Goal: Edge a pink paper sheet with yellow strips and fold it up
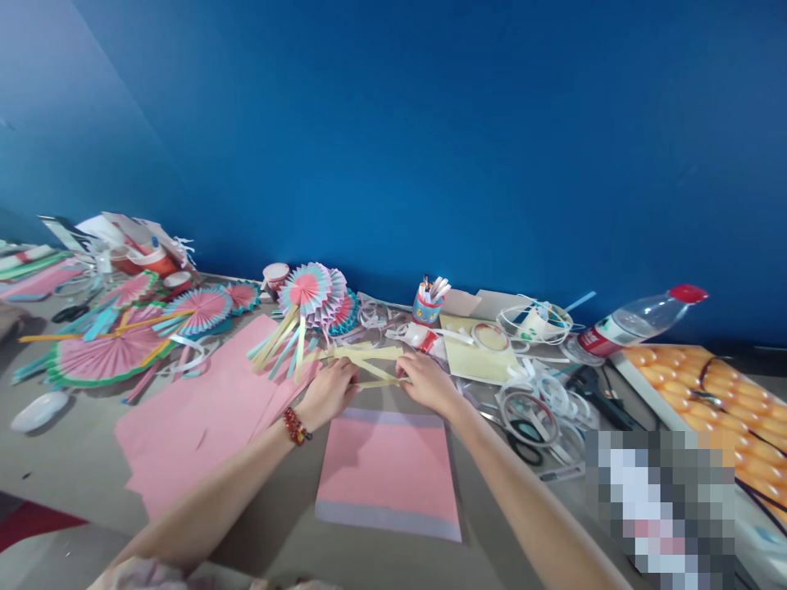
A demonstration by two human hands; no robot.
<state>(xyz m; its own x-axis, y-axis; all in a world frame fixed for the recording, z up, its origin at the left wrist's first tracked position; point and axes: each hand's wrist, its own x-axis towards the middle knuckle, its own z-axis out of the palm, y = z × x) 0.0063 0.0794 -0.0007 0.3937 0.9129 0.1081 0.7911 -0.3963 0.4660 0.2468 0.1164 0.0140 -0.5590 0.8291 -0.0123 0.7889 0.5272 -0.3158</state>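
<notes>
My left hand [332, 389], with a beaded bracelet [297, 426] at its wrist, is closed around one end of a pale yellow paper strip [379, 383]. The fingers of my right hand [427, 382] pinch the strip's other end. More pale yellow strips [369, 354] cross just beyond my fingers. Below both hands, a pink sheet with lavender bands [387, 463] lies flat on the table. Large pink paper sheets [197, 410] spread out left of my left hand. Past them stand folded paper rosettes [311, 291] with yellow and blue strips hanging down.
Rolls of tape [529, 416], black-handled scissors [524, 442] and a glue gun [606, 399] crowd the right side. A clear bottle [639, 324] with a red cap leans there. A pen cup [428, 307] stands near the blue wall. Pleated fans [116, 348] and a white mouse [40, 411] lie left.
</notes>
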